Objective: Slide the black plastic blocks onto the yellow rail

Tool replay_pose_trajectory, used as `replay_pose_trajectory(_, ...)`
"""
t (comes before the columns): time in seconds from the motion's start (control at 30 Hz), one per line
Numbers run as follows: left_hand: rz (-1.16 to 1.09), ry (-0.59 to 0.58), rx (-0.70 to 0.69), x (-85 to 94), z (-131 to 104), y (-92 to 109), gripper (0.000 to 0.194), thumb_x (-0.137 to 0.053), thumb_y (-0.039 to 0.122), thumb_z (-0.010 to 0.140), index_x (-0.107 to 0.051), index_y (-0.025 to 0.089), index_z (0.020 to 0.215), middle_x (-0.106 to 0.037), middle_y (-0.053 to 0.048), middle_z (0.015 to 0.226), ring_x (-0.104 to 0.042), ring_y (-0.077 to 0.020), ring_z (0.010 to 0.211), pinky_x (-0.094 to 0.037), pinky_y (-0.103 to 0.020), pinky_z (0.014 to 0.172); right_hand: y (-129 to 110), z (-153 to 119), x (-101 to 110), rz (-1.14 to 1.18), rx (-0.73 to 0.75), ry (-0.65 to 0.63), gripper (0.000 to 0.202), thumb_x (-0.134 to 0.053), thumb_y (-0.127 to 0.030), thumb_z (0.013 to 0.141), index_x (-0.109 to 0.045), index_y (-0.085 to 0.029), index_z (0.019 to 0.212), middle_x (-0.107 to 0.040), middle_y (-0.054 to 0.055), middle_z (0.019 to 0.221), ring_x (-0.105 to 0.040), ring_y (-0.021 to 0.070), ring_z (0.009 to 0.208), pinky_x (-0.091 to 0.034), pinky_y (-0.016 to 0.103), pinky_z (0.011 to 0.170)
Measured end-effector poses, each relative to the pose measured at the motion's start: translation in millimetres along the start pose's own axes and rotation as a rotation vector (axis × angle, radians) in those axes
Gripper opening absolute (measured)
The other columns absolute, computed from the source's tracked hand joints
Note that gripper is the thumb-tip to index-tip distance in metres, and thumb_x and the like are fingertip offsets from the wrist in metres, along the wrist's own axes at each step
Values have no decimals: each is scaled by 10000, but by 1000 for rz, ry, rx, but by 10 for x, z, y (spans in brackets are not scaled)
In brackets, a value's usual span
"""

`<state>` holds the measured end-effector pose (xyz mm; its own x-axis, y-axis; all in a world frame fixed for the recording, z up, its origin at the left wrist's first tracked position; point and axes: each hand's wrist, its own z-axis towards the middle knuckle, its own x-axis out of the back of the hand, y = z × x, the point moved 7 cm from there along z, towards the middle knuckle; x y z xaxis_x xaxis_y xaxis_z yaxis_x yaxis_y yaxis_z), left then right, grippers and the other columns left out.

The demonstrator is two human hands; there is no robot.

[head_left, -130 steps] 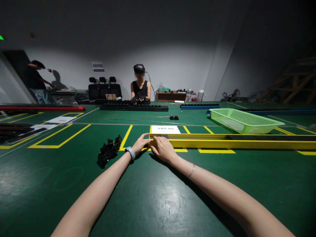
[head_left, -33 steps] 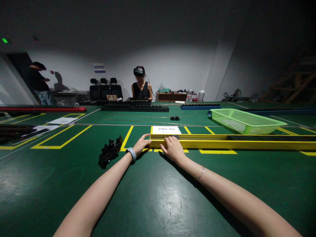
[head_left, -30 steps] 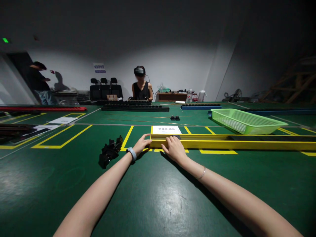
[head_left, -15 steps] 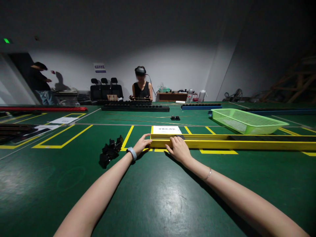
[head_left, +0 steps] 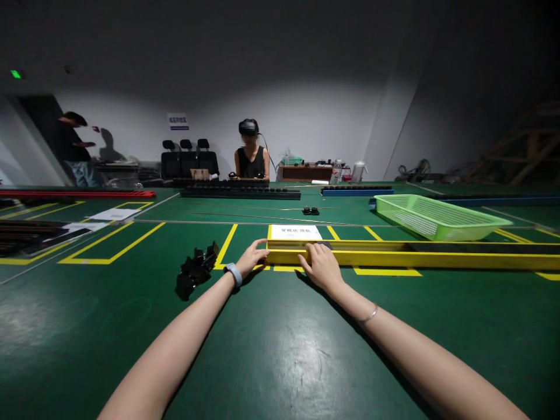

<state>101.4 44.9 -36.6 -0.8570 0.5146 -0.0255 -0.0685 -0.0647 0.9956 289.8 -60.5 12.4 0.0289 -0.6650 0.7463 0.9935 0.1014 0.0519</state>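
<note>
A long yellow rail (head_left: pixel 437 259) lies across the green table (head_left: pixel 280 350) and runs out of view at the right. At its left end, my left hand (head_left: pixel 251 258) grips the rail's end between thumb and fingers. My right hand (head_left: pixel 322 265) reaches over the near wall, its fingertips inside the channel on a dark module (head_left: pixel 326 244) that they partly hide. Dark pieces also show further right in the channel. Left of my left hand sits a pile of black parts (head_left: pixel 196 271).
Behind the rail are a printed sheet (head_left: pixel 295 231), a light green basket (head_left: pixel 437 219), small black parts (head_left: pixel 310 210) and thin rods. Black rails (head_left: pixel 240 192) lie farther back, where a person (head_left: pixel 251 157) in a headset sits. Another person (head_left: pixel 76 146) stands at the far left.
My right hand has slid a little to the right along the rail, and the dark module under its fingers has shifted with it. My left hand stays at the rail's end.
</note>
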Motion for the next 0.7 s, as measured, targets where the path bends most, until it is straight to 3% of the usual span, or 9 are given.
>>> replay_pose_trajectory(0.7,26,11,-36,-12,-29,75,542,-659,332,757,-452,184,1236,-668,-102,1049,-635,-180,952,-467,-332,848,193,-2,27,-28,-48,33,419,-332,-448,918,-556,-131,1079,-584,107,909,-477,231,891,-328,346,815)
